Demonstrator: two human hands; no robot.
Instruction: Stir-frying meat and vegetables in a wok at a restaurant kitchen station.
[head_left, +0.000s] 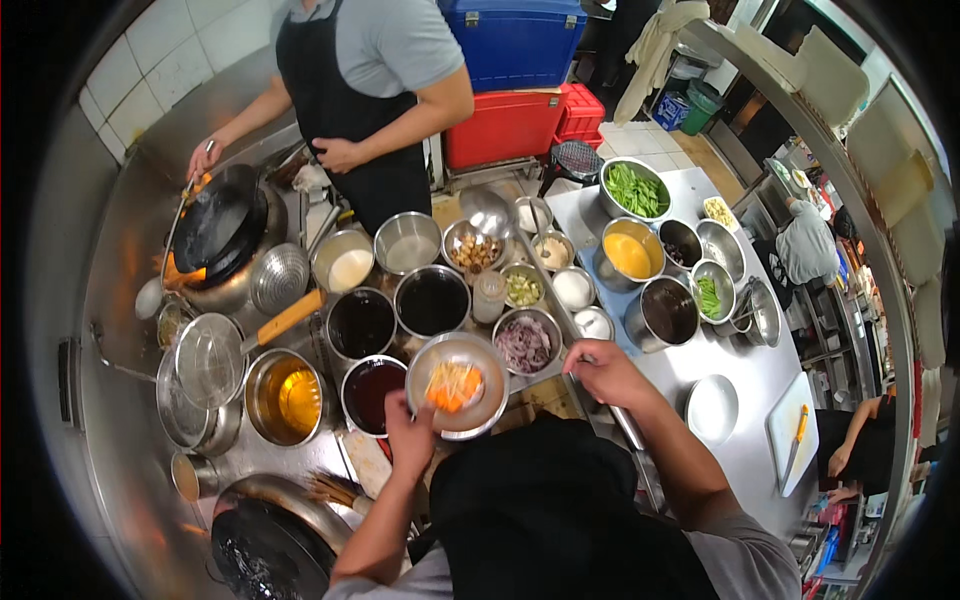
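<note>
My left hand (409, 431) grips the near left rim of a metal bowl (491, 405) that holds sliced orange vegetable and pale yellow shreds (454, 385). Beside the work table's edge, my right hand (604, 370) is raised with its fingers curled; whether it holds anything small cannot be told. Nearest to that hand are a bowl of sliced red onion (526, 343) and a container of white powder (593, 324). Left of the held bowl stands a pot of dark red liquid (373, 394), with pots of dark liquid (433, 301) behind it.
At the far left, a co-worker's hand holds a ladle by a smoking wok (215, 217) over flames. A second wok (271, 551) sits at the lower left, near a pot of oil (285, 397). On the right table are a plate (712, 410) and a knife (798, 439) on a cutting board (793, 401).
</note>
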